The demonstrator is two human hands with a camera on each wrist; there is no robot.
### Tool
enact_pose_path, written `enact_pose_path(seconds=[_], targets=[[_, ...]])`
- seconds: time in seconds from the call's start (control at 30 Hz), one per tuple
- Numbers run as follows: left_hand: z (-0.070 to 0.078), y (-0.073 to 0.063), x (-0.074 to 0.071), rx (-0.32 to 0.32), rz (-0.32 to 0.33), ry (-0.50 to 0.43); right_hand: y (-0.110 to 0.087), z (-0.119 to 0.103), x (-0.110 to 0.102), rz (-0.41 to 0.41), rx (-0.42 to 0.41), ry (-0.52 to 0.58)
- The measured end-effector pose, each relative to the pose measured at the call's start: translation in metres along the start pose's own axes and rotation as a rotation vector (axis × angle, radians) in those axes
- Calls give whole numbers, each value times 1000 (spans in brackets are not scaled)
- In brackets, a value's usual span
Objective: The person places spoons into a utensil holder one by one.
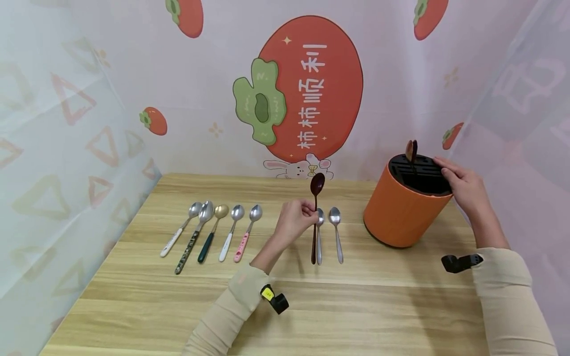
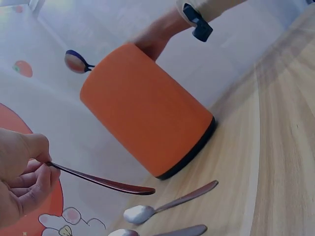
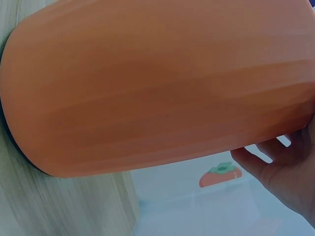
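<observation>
My left hand (image 1: pixel 295 221) pinches a dark brown spoon (image 1: pixel 317 184) by its thin neck, bowl up and handle pointing down. In the left wrist view its handle (image 2: pixel 108 184) slants past the fingers, while its bowl is hidden. Two silver spoons (image 1: pixel 335 216) lie just below and beside it on the table. My right hand (image 1: pixel 467 188) holds the upper rim of an orange knife block (image 1: pixel 403 212) with a black slotted top. Spoon bowls (image 1: pixel 411 151) in brown and black stick up out of that top. Beneath the rim, right-hand fingers (image 3: pixel 248 162) touch the block's side.
Several spoons lie in a row at the left of the wooden table (image 1: pixel 311 306): among them one with a patterned dark handle (image 1: pixel 189 252), a gold-bowled one (image 1: pixel 221 211) and a pink-handled one (image 1: pixel 242 247). A printed cloth backdrop (image 1: pixel 213 99) rises behind the table.
</observation>
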State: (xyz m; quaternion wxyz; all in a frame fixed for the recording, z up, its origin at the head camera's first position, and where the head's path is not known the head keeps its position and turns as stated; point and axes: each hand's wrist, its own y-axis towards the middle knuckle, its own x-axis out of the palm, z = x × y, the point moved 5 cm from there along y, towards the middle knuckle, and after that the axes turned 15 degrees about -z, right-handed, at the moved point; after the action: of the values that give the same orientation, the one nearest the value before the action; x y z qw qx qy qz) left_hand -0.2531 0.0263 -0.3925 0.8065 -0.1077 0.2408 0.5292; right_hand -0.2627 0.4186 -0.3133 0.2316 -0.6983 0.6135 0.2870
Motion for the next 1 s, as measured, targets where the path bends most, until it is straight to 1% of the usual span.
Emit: enact_pose_path(seconds=[0.1,0.17,0.33,0.5,0.77,0.83,1.0], targets=[[8,-2,-1,46,16,-8,-1,-1,0,0,-3,1],[13,-4,-3,66,26,-11,-1,-1,1,-1,-7,8],[24,-7,-5,86,39,-30,-1,-1,1,-5,-6,7],[31,-9,-6,110,45,-40,-1,0,1,-11,-10,4],[42,-12,-5,178,59,-19,-2,-1,3,-8,-46,28],[45,-12,-6,194,66,-20,-3,-2,3,-14,-33,24],[54,-12,-5,240,75,-30,-4,-3,2,-12,-35,26]])
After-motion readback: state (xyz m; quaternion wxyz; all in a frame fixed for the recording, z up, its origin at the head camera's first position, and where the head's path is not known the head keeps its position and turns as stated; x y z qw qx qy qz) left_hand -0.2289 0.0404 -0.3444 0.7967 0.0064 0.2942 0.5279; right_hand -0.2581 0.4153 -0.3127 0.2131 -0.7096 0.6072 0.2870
